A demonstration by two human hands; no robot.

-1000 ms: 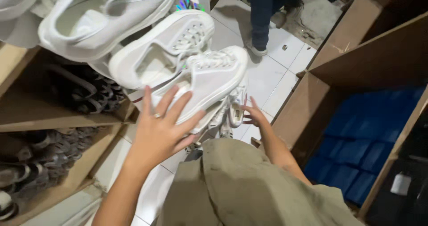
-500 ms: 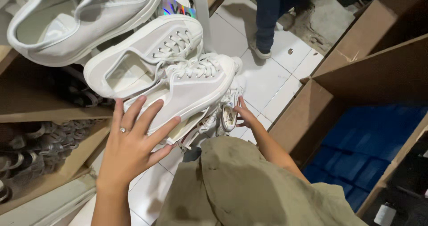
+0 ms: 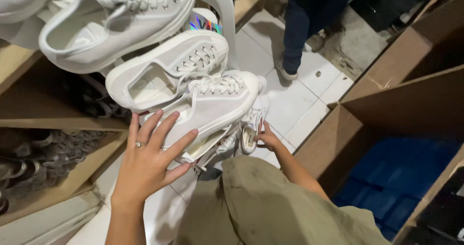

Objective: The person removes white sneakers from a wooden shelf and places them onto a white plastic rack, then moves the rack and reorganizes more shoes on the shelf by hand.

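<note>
Spreading wide, the left hand's fingers point(image 3: 166, 129) lie flat against the side of a white lace-up sneaker point(image 3: 217, 105) — open, pressing on it rather than wrapped round it. A ring sits on one finger. The left hand point(image 3: 147, 165) comes up from about 7 o'clock in the view, its forearm running off the bottom edge.

That sneaker is the lowest of a stack of white shoes leaning out from a wooden shelf unit point(image 3: 58, 124) at 9 o'clock. Just above it, touching, lies a second white sneaker point(image 3: 164, 71) with its opening turned toward the camera, and above that, at 11 o'clock, a third white sneaker point(image 3: 116, 22).

The right hand point(image 3: 266, 138), near the centre and slightly toward 5 o'clock of the stack, has its fingers closed on another white shoe point(image 3: 251, 126) that hangs below the toe of the pressed sneaker; how firmly they pinch it cannot be told, since the shoe hides the fingertips.

Below both hands, at 6 o'clock, is the person's olive-green clothing point(image 3: 270, 206). White floor tiles point(image 3: 299, 100) show beyond. At 12 o'clock stands another person's leg in dark trousers point(image 3: 299, 27). Open brown cardboard boxes point(image 3: 401, 100) fill 3 o'clock — blue packs point(image 3: 406, 177) lie inside one at 4 o'clock. Dark sandals point(image 3: 29, 172) crowd the lower shelf at 8 o'clock.
</note>
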